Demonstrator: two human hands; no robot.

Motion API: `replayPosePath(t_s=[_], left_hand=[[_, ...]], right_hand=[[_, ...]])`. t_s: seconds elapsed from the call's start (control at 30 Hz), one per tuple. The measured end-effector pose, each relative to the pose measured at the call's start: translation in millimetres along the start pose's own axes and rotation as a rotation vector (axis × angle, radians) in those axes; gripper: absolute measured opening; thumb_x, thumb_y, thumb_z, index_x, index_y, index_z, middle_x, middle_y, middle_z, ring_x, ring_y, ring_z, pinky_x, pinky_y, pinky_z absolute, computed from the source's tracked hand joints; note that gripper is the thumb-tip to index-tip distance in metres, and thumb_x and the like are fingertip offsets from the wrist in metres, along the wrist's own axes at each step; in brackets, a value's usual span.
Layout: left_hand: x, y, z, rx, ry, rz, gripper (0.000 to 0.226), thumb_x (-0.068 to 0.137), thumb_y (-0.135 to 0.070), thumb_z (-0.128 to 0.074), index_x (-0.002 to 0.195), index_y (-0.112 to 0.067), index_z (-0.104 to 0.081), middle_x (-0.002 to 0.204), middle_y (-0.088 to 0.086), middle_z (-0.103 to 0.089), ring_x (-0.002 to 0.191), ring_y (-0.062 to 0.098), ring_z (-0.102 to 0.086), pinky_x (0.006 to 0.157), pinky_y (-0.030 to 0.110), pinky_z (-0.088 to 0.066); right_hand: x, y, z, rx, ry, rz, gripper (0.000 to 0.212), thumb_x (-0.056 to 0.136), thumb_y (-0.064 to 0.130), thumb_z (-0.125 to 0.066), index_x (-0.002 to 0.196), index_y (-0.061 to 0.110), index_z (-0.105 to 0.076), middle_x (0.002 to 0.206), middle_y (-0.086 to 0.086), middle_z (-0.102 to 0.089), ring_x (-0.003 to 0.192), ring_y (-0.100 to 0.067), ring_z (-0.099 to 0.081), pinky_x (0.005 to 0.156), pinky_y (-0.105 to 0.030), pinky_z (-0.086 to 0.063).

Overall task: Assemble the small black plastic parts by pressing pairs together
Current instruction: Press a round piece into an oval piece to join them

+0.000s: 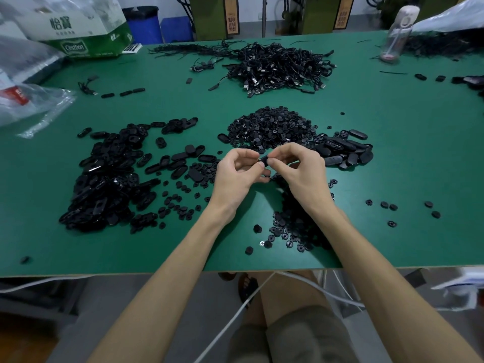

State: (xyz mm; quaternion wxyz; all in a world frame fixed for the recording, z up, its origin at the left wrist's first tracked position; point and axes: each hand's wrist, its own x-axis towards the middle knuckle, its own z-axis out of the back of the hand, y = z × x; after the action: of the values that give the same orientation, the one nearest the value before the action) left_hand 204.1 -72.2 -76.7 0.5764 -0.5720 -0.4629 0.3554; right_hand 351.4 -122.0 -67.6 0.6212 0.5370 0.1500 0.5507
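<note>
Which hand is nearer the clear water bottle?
Right. The right hand is near-side and left of the water bottle; the left hand is farther left still. Both pinch one small black part.

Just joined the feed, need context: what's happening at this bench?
A person seated at the green table is working bare-handed. The left hand and right hand are raised just above the surface, both pinching one small black part between their fingertips. A pile of oval shells lies to the left, a heap of round pieces sits just beyond the hands, and a tangle of cables lies farther back.
</note>
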Motion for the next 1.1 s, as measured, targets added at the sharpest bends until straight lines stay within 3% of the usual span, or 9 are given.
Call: replayPosePath(t_s=[0.27,0.37,0.47,0.57,0.7,0.87,1.0,1.1], left_hand=[[0.7,2.0,1.6,0.052,0.039,-0.026,0.019,0.095,0.004,-0.065,0.112,-0.001,-0.072,0.097,0.011,-0.079,0.087,0.027,-0.077,0.080,0.037,-0.064],[-0.6,1.8,1.5,0.058,0.036,-0.033,0.017,0.096,0.002,-0.066,0.111,-0.001,-0.072,0.097,0.011,-0.078,0.085,0.028,-0.077,0.080,0.038,-0.064],[-0.7,1.5,1.7,0.059,0.037,-0.040,0.015,0.096,-0.001,-0.069,0.110,-0.001,-0.072,0.094,0.013,-0.077,0.083,0.028,-0.076,0.079,0.038,-0.064],[-0.1,1.8,1.3,0.063,0.045,-0.043,0.014,0.096,-0.002,-0.070,0.110,0.000,-0.072,0.090,0.013,-0.077,0.081,0.027,-0.076,0.077,0.035,-0.063],[0.2,3.4,1.5,0.069,0.038,-0.038,0.013,0.095,-0.002,-0.072,0.108,0.000,-0.072,0.087,0.011,-0.077,0.080,0.027,-0.076,0.078,0.034,-0.063],[1.0,4.5,1.8,0.073,0.044,-0.031,0.012,0.096,-0.001,-0.070,0.107,-0.001,-0.072,0.088,0.010,-0.078,0.081,0.026,-0.076,0.079,0.034,-0.063],[1.5,4.3,0.6,0.095,0.021,-0.038,0.012,0.096,0.001,-0.067,0.105,-0.004,-0.073,0.088,0.009,-0.078,0.079,0.025,-0.077,0.078,0.034,-0.063],[1.7,4.2,0.9,0.134,-0.022,-0.048,0.015,0.095,0.001,-0.066,0.102,-0.009,-0.073,0.085,0.006,-0.078,0.075,0.021,-0.076,0.076,0.031,-0.062]], right_hand=[[-1.0,-1.2,-0.3,-0.002,-0.034,0.004,0.012,0.086,0.014,-0.081,0.092,0.020,-0.073,0.095,0.001,-0.065,0.080,-0.008,-0.061,0.074,-0.012,-0.044],[-0.8,-1.9,0.5,0.049,-0.014,-0.053,0.019,0.086,0.017,-0.083,0.101,0.018,-0.071,0.096,0.003,-0.068,0.083,-0.011,-0.063,0.074,-0.020,-0.049],[-0.5,-2.3,1.2,0.122,0.018,-0.087,0.016,0.084,0.015,-0.084,0.095,0.014,-0.073,0.086,0.004,-0.072,0.077,-0.008,-0.063,0.075,-0.026,-0.054],[0.2,-3.2,2.0,0.201,0.018,-0.125,0.017,0.082,0.010,-0.086,0.091,0.008,-0.072,0.082,-0.001,-0.072,0.074,-0.011,-0.063,0.074,-0.032,-0.056],[1.3,-3.4,3.8,0.285,0.027,-0.172,0.013,0.082,0.003,-0.083,0.092,0.000,-0.074,0.088,-0.013,-0.075,0.082,-0.021,-0.068,0.085,-0.044,-0.059],[-0.1,-3.5,0.7,0.290,0.043,-0.162,0.011,0.085,0.001,-0.080,0.095,0.000,-0.075,0.087,-0.007,-0.075,0.080,-0.013,-0.069,0.082,-0.036,-0.060],[-0.6,-2.6,-1.2,0.285,0.054,-0.152,0.008,0.088,0.002,-0.078,0.095,0.002,-0.075,0.090,-0.014,-0.076,0.082,-0.021,-0.068,0.084,-0.046,-0.058],[-1.0,-1.3,-2.6,0.296,0.077,-0.155,0.009,0.089,0.002,-0.076,0.097,0.003,-0.076,0.091,-0.015,-0.076,0.081,-0.019,-0.068,0.083,-0.045,-0.058]])
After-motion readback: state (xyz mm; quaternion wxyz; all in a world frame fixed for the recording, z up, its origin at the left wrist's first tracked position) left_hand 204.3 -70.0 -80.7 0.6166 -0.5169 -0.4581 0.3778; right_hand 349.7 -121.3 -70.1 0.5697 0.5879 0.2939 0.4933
